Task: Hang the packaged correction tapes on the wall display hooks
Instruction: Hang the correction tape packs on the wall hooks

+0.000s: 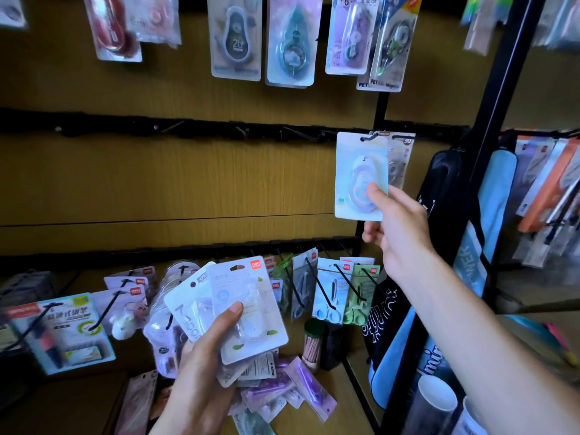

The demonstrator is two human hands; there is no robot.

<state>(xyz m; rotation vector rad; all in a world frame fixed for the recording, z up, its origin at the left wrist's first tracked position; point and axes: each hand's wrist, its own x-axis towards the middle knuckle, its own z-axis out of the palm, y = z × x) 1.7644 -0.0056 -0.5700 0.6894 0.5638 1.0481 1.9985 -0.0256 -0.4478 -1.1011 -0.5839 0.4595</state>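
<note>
While the right hand (397,221) pinches a pale correction tape pack (361,175) whose hole sits on a wall hook (370,138), the job looks only partly done. The left hand (207,346), lower down, is closed on a fan of packs (238,309) yet to hang. Under that hand, more packs (282,397) lie loose on the shelf. I see no boxes or bins.
</note>
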